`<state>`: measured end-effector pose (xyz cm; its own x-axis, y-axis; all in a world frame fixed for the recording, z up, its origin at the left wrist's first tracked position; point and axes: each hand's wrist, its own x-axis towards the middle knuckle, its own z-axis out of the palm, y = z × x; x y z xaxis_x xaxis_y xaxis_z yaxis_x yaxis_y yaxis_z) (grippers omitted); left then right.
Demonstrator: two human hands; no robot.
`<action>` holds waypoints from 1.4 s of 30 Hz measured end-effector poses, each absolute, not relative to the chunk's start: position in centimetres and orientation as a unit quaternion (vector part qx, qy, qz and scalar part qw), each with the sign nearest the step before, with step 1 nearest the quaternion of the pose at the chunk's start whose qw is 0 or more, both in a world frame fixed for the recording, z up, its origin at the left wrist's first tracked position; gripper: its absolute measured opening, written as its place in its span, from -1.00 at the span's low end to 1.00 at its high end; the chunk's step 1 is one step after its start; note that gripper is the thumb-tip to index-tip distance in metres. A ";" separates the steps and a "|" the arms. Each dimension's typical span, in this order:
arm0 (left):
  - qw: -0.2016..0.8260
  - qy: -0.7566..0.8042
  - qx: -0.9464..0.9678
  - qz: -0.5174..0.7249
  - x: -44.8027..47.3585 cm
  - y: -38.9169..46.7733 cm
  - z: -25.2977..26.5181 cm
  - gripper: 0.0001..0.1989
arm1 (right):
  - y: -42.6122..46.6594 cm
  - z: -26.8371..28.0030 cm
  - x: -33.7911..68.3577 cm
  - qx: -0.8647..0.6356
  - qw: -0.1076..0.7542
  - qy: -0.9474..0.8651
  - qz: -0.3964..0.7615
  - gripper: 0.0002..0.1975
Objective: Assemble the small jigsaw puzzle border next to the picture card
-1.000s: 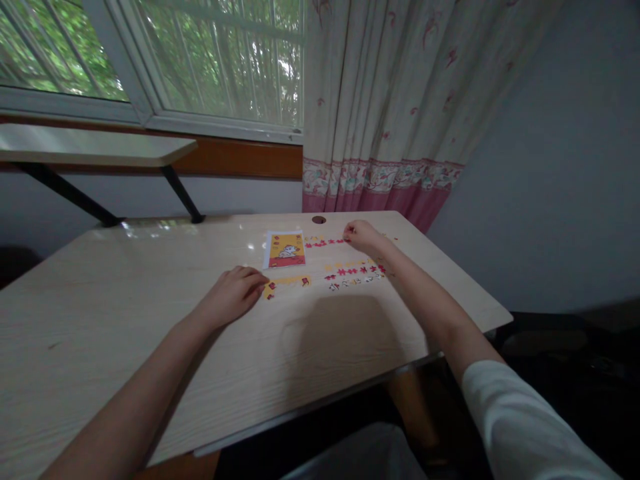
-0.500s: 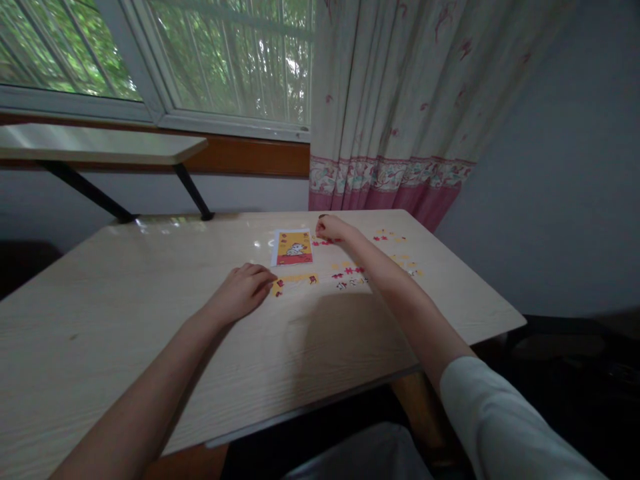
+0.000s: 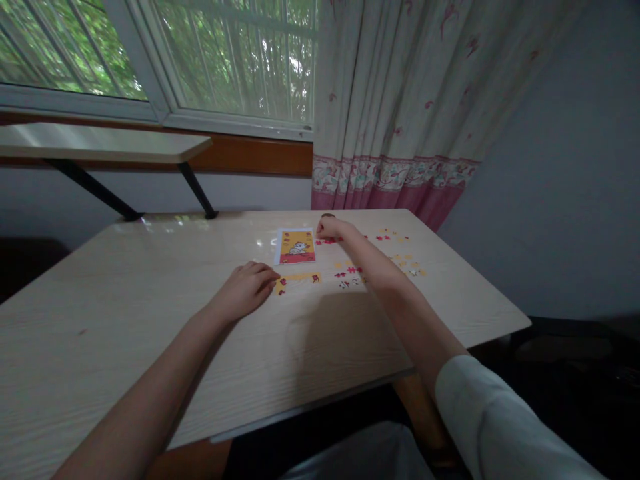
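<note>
My left hand point(image 3: 246, 287) lies on the table with its fingers stretched out, the fingertips touching the left end of a partly joined jigsaw puzzle point(image 3: 300, 277), a yellow strip with dark red figures. Just behind that strip is a picture card point(image 3: 296, 248) showing a white spotted animal on yellow and red. My right hand point(image 3: 328, 228) reaches past the card's right edge, its fingers curled closed above a row of red puzzle pieces point(image 3: 326, 242). Whatever those fingers hold, if anything, is hidden.
Loose red puzzle pieces point(image 3: 354, 270) and white spotted puzzle pieces point(image 3: 349, 284) lie beside my right forearm. Yellow puzzle pieces point(image 3: 403, 261) are spread beyond it. A small dark round object point(image 3: 328, 215) sits behind my right hand. At the back left stands a raised shelf point(image 3: 105, 143).
The view has shifted slightly, moving the scene a little to the right. My right hand stays closed by the red pieces, and my left hand keeps its place at the strip.
</note>
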<state>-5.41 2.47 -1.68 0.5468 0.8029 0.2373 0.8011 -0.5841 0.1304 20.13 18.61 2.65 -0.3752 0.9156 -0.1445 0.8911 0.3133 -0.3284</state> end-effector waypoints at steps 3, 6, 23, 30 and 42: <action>0.005 0.454 0.880 0.140 -5.4 2.5 -1.7 -0.65 | 18.3 2.6 20.2 -0.562 0.053 -0.802 0.194 -0.95; 0.008 0.451 0.881 0.141 -5.4 2.5 -1.8 -0.65 | 17.8 2.5 20.4 -0.559 0.077 -0.800 0.205 -0.95; 0.219 0.459 0.793 0.337 -0.7 0.4 -0.2 -0.74 | 5.7 0.2 20.7 -0.362 0.277 -0.781 0.426 -0.75; 0.315 0.445 0.750 0.374 1.1 -0.6 -0.7 -0.80 | 2.6 -0.6 20.8 -0.382 0.286 -0.741 0.472 -0.78; 0.432 0.459 0.637 0.444 1.4 0.1 -1.4 -0.81 | 1.2 0.6 20.9 -0.388 0.373 -0.812 0.225 -0.86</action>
<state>1.45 0.14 -1.40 0.1858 0.9680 0.1688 0.2009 -0.2056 0.9578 20.92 1.20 0.62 -0.4212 0.7978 0.4314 0.4624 0.5980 -0.6547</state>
